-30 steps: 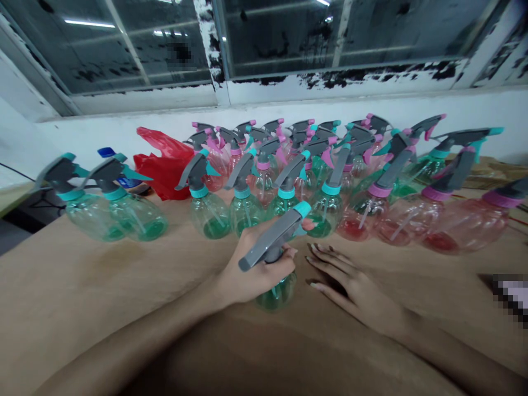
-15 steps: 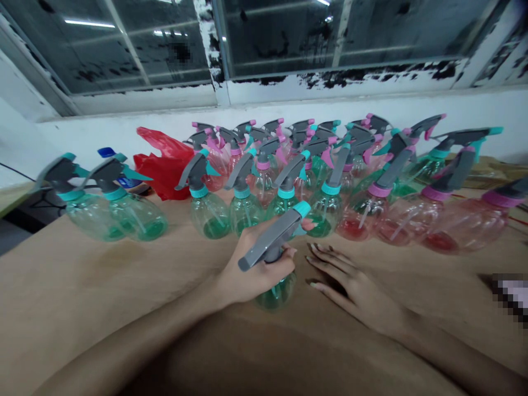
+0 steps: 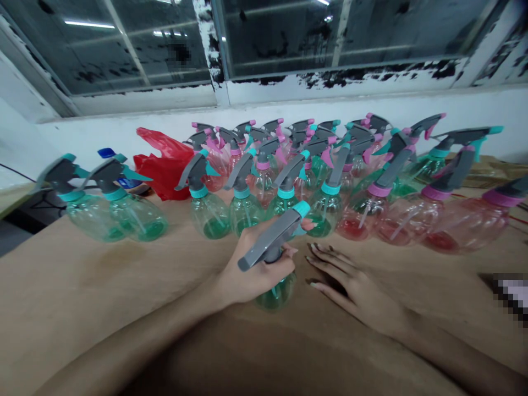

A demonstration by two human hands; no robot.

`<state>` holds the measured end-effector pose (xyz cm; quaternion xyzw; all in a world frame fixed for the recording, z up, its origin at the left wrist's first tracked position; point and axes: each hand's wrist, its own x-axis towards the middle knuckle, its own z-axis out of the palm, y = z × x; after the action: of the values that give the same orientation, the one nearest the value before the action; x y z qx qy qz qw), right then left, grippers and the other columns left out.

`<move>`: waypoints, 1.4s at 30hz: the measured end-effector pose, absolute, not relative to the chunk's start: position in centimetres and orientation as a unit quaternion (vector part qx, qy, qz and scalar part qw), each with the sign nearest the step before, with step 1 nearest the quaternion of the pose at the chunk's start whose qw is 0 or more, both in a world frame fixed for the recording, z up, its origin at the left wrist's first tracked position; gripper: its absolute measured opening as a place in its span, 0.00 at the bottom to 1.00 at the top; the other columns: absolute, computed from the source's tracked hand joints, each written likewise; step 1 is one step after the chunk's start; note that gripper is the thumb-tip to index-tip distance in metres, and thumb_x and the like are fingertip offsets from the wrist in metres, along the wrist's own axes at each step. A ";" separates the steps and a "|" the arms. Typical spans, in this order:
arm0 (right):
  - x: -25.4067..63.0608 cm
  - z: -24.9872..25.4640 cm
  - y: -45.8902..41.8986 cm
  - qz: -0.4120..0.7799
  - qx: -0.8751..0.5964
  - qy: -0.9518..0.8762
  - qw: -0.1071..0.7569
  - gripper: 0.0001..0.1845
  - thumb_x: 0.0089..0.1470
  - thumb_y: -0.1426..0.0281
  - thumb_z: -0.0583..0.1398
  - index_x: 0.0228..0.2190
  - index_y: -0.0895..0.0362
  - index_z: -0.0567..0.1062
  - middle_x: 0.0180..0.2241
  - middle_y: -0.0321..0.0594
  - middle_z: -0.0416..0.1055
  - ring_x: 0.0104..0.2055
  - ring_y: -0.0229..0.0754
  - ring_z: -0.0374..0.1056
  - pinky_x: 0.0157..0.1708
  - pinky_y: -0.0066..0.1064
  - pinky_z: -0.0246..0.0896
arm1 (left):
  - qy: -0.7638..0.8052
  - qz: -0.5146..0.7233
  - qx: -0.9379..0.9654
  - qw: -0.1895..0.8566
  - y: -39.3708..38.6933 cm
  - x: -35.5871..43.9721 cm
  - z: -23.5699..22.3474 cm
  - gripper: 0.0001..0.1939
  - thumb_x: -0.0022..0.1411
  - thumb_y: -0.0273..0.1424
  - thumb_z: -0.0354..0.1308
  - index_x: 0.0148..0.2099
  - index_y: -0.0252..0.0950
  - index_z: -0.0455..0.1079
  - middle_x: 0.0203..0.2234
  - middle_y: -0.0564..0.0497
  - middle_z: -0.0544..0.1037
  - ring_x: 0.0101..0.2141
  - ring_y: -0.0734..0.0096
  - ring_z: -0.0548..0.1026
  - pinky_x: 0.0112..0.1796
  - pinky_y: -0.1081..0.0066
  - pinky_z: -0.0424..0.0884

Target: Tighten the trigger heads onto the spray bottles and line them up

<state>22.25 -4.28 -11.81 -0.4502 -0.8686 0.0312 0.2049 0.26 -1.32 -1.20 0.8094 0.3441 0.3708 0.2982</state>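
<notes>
My left hand is wrapped round the neck of a green spray bottle with a grey head and a turquoise nozzle. The bottle stands on the wooden table in front of me, its collar hidden by my fingers. Flat on the tabletop to its right lies my right hand, fingers stretched out and holding nothing. Just beyond both hands runs a row of spray bottles, among them a green one with a turquoise collar and a pink one with a pink collar.
Two green spray bottles stand at the left. A red plastic bag sits behind them, beside a blue-capped bottle. Several more sprayers crowd towards the white wall. A blurred-out object lies at the right edge of the table.
</notes>
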 end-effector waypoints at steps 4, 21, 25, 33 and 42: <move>22.3 -11.9 -4.3 0.031 -0.451 -0.868 0.205 0.25 0.59 0.61 0.51 0.56 0.56 0.60 0.59 0.42 0.57 0.61 0.46 0.50 0.58 0.48 0.52 | 0.329 0.372 0.806 0.323 -1.4 0.3 -0.9 0.25 0.49 0.18 0.51 0.49 0.41 0.68 0.27 0.56 0.73 0.28 0.72 0.75 0.32 0.74 0.70; 22.2 -11.6 -4.3 0.045 -0.457 -0.864 0.209 0.25 0.58 0.60 0.52 0.54 0.57 0.63 0.58 0.42 0.59 0.61 0.45 0.50 0.58 0.45 0.51 | 0.379 0.349 0.778 0.359 -1.5 0.2 0.3 0.13 0.44 0.24 0.51 0.34 0.39 0.70 0.27 0.55 0.71 0.26 0.71 0.68 0.27 0.71 0.64; 22.2 -11.7 -4.3 0.038 -0.456 -0.863 0.213 0.25 0.58 0.60 0.52 0.54 0.57 0.63 0.58 0.42 0.59 0.61 0.46 0.51 0.58 0.46 0.51 | 0.352 0.356 0.789 0.357 -1.4 0.2 0.2 0.14 0.45 0.22 0.52 0.36 0.40 0.70 0.32 0.55 0.73 0.31 0.71 0.71 0.34 0.72 0.67; 22.2 -11.6 -4.3 0.042 -0.450 -0.864 0.221 0.25 0.58 0.61 0.52 0.55 0.55 0.62 0.58 0.42 0.59 0.61 0.47 0.52 0.57 0.47 0.53 | 0.400 0.387 0.767 0.319 -1.4 0.3 -1.1 0.03 0.49 0.28 0.55 0.30 0.38 0.67 0.23 0.55 0.72 0.24 0.71 0.71 0.27 0.72 0.69; 22.2 -11.6 -4.3 0.045 -0.454 -0.864 0.211 0.25 0.58 0.60 0.52 0.54 0.56 0.63 0.58 0.42 0.58 0.61 0.46 0.51 0.57 0.47 0.53 | 0.401 0.384 0.766 0.325 -1.6 0.5 -1.0 0.02 0.50 0.28 0.53 0.29 0.39 0.65 0.23 0.55 0.72 0.23 0.71 0.71 0.23 0.72 0.66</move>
<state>22.25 -4.26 -11.61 -0.4542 -0.8643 0.0452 0.2111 0.48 -1.60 -1.00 0.7657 0.4006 0.3839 0.3255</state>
